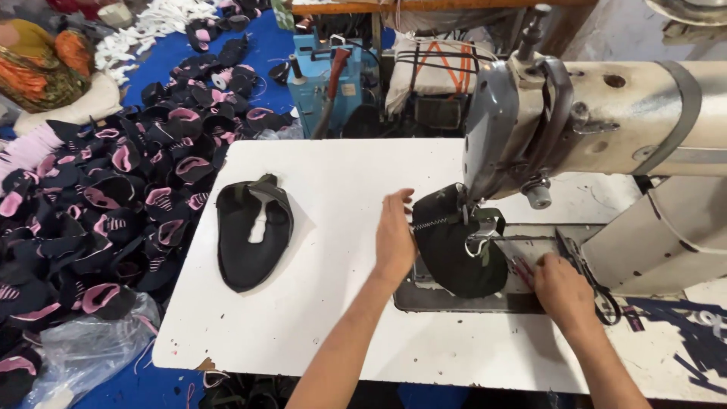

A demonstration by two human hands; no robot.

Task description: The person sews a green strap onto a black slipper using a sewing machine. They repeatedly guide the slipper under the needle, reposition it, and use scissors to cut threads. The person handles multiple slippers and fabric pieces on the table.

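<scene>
Left hand [395, 236] flat, fingers spread, pressing the dark shoe upper [454, 246] under the sewing machine [598, 121] needle. Right hand [562, 289] curled at the upper's right edge, grip unclear. Second upper [253, 231] lies left on the white desk [333, 303].

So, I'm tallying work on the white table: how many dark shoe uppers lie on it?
2: one shoe upper lies flat at the table's left; another sits under the sewing machine, beside the left hand.
</scene>
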